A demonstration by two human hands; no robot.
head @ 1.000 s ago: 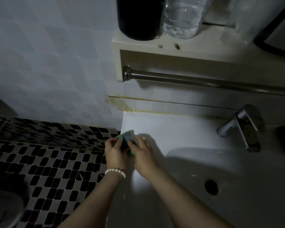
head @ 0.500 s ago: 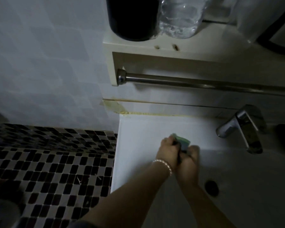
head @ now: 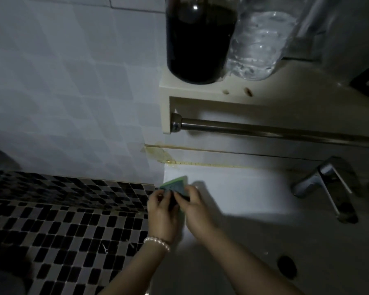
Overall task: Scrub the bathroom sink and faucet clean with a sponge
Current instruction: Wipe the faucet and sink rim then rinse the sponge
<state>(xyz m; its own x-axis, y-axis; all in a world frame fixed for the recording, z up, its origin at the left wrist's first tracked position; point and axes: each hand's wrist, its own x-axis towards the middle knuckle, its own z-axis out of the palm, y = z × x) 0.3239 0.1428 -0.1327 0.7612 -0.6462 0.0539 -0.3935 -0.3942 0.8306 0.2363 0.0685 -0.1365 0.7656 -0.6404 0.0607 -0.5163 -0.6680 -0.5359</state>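
Hands gripped a green rectangular sponge [head: 175, 186] at the white ceramic sink's [head: 232, 194] back-left corner; left hand [head: 162, 211] (pearl bracelet [head: 157, 242] at wrist) and right hand [head: 195, 211] both pinched it.

**Dim home bathroom, seen over the washbasin**

Domestic bathroom. Cues: white ceramic sink [head: 254, 192] fixed against the wall, dark round drain hole [head: 287, 267] in its bowl, chrome single-lever faucet [head: 328, 184] at the back rim. Yellowed sealant strip [head: 200, 163] along the joint where basin meets wall. Pale square wall tiles [head: 73, 92]; black-and-white mosaic floor tiles [head: 62, 226] to the left. Brushed metal towel rail [head: 275, 130] hangs under a cream wall shelf [head: 285, 92], which carries a dark glass bottle [head: 200, 39] and a clear plastic water bottle [head: 262, 43] side by side. Lighting low.
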